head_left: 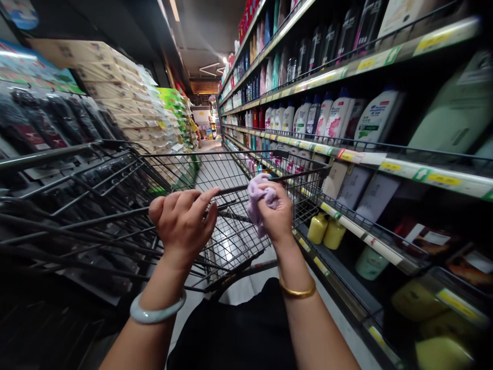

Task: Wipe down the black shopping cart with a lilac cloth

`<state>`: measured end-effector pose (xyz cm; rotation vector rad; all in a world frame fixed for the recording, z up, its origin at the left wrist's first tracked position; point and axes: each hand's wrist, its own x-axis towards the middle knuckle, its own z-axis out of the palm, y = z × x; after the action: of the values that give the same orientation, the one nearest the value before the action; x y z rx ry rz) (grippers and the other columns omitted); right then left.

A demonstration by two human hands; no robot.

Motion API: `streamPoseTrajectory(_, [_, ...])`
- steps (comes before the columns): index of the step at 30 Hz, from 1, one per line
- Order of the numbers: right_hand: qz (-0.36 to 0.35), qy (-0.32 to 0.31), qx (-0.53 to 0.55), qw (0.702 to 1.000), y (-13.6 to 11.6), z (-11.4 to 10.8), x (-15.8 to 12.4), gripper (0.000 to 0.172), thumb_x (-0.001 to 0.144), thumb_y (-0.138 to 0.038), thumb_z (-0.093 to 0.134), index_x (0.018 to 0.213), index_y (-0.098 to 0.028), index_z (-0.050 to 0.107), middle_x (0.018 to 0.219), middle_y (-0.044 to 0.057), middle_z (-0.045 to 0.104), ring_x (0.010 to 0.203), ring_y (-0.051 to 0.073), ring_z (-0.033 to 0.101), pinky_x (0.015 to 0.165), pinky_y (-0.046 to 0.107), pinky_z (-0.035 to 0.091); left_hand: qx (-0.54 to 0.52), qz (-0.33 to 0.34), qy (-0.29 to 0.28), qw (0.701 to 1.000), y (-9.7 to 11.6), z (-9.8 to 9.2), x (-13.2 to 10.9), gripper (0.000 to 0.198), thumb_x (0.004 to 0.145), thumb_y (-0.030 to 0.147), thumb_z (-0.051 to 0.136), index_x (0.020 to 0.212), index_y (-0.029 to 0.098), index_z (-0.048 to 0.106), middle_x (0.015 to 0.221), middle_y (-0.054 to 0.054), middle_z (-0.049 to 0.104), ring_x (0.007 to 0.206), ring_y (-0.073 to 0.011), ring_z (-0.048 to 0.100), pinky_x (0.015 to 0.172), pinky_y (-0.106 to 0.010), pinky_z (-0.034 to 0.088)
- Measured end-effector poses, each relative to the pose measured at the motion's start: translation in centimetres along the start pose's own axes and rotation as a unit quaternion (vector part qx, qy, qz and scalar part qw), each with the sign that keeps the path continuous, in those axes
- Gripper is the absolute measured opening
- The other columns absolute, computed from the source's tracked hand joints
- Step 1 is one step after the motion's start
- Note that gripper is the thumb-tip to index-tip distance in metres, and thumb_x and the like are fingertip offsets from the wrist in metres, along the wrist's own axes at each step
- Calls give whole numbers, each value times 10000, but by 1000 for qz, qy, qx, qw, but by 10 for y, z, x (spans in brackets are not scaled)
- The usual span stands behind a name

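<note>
A dark wire shopping cart [233, 189] stands in front of me in a store aisle, and its mesh basket holds nothing that I can see. My left hand [183, 223] is curled over the cart's near top bar, the index finger lying along it. In my right hand [280, 216] a crumpled lilac cloth [254, 198] is gripped against the same bar, with one end hanging down into the mesh. A pale bangle [157, 312] circles my left wrist. On the right wrist there is a gold bracelet [298, 292].
Shelves [370, 154] of shampoo bottles [341, 115] run close along the right, with yellow jars [318, 228] low down. At left, hanging dark packaged goods [42, 115] and tall stacks of beige packs [111, 87] line the aisle. The tiled floor [213, 172] stretches ahead between them.
</note>
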<state>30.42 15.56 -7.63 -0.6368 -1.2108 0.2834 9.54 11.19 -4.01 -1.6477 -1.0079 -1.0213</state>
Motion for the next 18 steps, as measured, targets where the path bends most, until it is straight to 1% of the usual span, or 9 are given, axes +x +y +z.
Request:
streamPoseTrajectory(2, [-43, -62, 16, 997, -5, 9, -4, 213, 831, -121, 648, 960, -258, 746, 1065, 29, 784, 1113, 206, 742, 1040, 372, 593, -4, -6, -4, 1000, -3, 0, 0, 300, 968, 322, 730, 1265, 302, 766, 1000, -49, 742, 965, -259, 604, 983, -437, 353])
streamPoseTrajectory(4, [-66, -81, 27, 994, -6, 12, -6, 221, 832, -107, 649, 958, -257, 751, 1073, 29, 786, 1124, 201, 743, 1052, 367, 589, -2, -5, -3, 1000, -5, 0, -1, 306, 966, 312, 729, 1270, 305, 761, 991, -46, 741, 960, -263, 600, 983, -437, 353])
streamPoseTrajectory(6, [-47, -36, 25, 998, 0, 9, -5, 207, 834, -120, 663, 970, -250, 749, 1070, 30, 780, 1095, 200, 742, 1040, 372, 587, 3, 3, 0, 1000, -8, -1, -3, 320, 960, 309, 734, 1279, 314, 754, 977, -40, 740, 954, -264, 600, 986, -443, 346])
streamPoseTrajectory(9, [3, 84, -1, 996, 11, 0, -2, 176, 832, -167, 680, 984, -240, 731, 1038, 28, 758, 1035, 204, 722, 1009, 387, 579, 6, 6, 8, 1000, -10, -2, -4, 316, 943, 301, 749, 1259, 317, 755, 953, -32, 737, 941, -260, 603, 984, -448, 337])
streamPoseTrajectory(11, [4, 129, -21, 991, 11, 0, -2, 167, 831, -177, 668, 976, -241, 718, 1014, 24, 745, 1020, 206, 706, 1010, 393, 569, 7, -1, 18, 1000, -10, -2, -4, 299, 931, 292, 759, 1229, 316, 759, 940, -26, 738, 929, -256, 603, 985, -448, 333])
streamPoseTrajectory(13, [-26, 96, -25, 995, 5, 5, -6, 180, 825, -157, 653, 966, -251, 714, 1013, 23, 745, 1035, 208, 701, 1021, 391, 564, 7, -7, 26, 1000, -9, -1, -4, 288, 922, 290, 765, 1209, 315, 761, 935, -21, 740, 926, -254, 607, 985, -448, 328])
streamPoseTrajectory(16, [-83, -51, 0, 995, -7, 14, -11, 207, 813, -130, 652, 956, -260, 728, 1014, 18, 760, 1046, 204, 719, 1002, 368, 577, 3, -12, 24, 1000, -10, -3, -4, 277, 921, 295, 762, 1197, 311, 760, 943, -21, 742, 928, -252, 612, 982, -447, 332])
streamPoseTrajectory(17, [-89, -86, 6, 992, -9, 14, -12, 204, 815, -131, 654, 954, -258, 734, 1012, 18, 765, 1041, 203, 726, 996, 363, 582, 1, -13, 22, 1000, -11, -4, -4, 273, 923, 294, 759, 1195, 310, 760, 942, -20, 741, 927, -251, 613, 981, -446, 334])
streamPoseTrajectory(18, [-84, -98, 6, 992, -9, 13, -12, 196, 819, -136, 659, 952, -255, 738, 1013, 18, 769, 1036, 202, 731, 993, 361, 584, 0, -14, 20, 1000, -12, -4, -5, 273, 924, 291, 757, 1197, 308, 760, 941, -18, 741, 927, -251, 614, 981, -445, 336])
